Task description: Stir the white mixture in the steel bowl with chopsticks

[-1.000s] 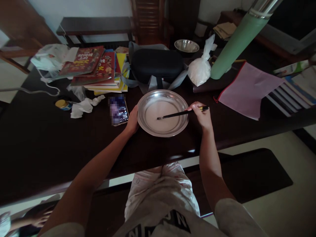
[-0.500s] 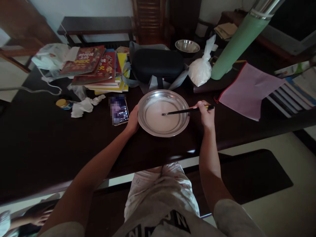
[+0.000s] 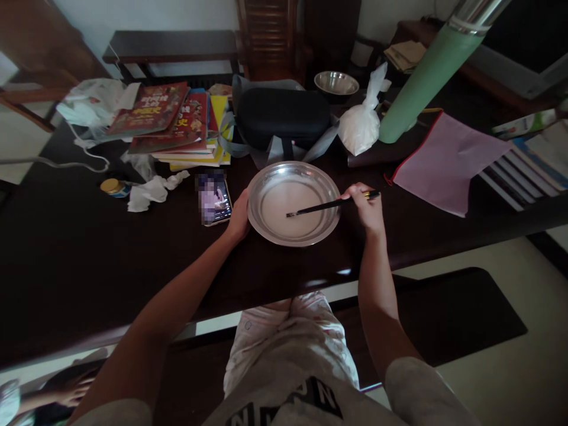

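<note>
A round metal dish (image 3: 264, 177) holding a pale whitish liquid sits on the dark wooden table (image 3: 89, 260) in front of me. My left hand (image 3: 238, 218) grips the dish's left rim. My right hand (image 3: 366, 207) is closed on a pair of dark chopsticks (image 3: 323, 206), whose tips dip into the liquid near the dish's middle.
A phone (image 3: 214, 198) lies just left of the dish. Behind it are a black case (image 3: 281, 115), stacked books (image 3: 177, 124), a knotted white bag (image 3: 360, 127), a small steel bowl (image 3: 336, 83), a green tube (image 3: 426, 77), a pink sheet (image 3: 444, 160) and crumpled tissue (image 3: 146, 192).
The chopstick tips swung right across the liquid and then back toward the middle; my right hand shifted slightly with them. My left hand stayed on the rim.
</note>
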`<state>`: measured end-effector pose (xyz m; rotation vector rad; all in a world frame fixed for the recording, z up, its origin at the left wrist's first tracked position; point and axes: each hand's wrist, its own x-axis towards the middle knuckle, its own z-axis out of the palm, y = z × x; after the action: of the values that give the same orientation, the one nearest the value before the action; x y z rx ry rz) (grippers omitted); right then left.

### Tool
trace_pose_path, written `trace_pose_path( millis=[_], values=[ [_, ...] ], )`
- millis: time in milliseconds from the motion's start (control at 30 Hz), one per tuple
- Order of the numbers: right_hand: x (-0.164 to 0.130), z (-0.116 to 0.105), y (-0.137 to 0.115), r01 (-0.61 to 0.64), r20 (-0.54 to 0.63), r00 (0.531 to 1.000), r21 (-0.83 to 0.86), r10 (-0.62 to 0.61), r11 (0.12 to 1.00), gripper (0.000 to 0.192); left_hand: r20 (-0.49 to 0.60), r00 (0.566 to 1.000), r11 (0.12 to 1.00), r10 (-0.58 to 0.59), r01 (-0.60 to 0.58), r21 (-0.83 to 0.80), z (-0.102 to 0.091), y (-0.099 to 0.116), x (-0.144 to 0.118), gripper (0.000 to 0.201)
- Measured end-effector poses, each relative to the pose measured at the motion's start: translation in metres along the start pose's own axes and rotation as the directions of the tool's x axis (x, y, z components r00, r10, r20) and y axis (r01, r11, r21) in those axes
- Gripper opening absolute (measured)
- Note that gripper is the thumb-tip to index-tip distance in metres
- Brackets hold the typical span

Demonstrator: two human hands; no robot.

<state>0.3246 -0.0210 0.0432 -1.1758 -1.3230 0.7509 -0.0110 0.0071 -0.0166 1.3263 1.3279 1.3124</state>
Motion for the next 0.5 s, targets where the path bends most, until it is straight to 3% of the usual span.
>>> trace_pose_path(
  millis=[67, 133, 233, 400, 500],
  values=[
    [0.000, 0.001, 0.000, 0.008, 0.037, 0.999, -0.003, -0.008, 1.000, 0.059, -0.021, 0.997, 0.994, -0.078, 0.076, -0.077, 0.002, 0.005, -0.001, 0.043],
    [0.000, 0.001, 0.000, 0.016, -0.012, 1.000, 0.005, -0.015, 1.000, 0.057, -0.038, 0.993, 0.986, -0.114, 0.108, -0.123, 0.004, 0.010, -0.003, 0.037],
    [0.000, -0.001, 0.001, 0.004, -0.102, 0.995, 0.027, -0.001, 1.000, 0.058, -0.049, 0.992, 0.985, -0.114, 0.107, -0.136, 0.007, 0.016, -0.005, 0.030],
    [-0.001, 0.001, 0.000, -0.002, 0.021, 1.000, 0.018, 0.002, 1.000, 0.058, -0.065, 0.986, 0.981, -0.155, 0.145, -0.131, 0.005, 0.018, -0.005, 0.030],
    [0.000, 0.000, 0.001, 0.016, -0.037, 0.999, 0.037, -0.015, 0.999, 0.055, -0.054, 0.993, 0.992, -0.102, 0.097, -0.083, 0.003, 0.016, -0.005, 0.021]
  ],
)
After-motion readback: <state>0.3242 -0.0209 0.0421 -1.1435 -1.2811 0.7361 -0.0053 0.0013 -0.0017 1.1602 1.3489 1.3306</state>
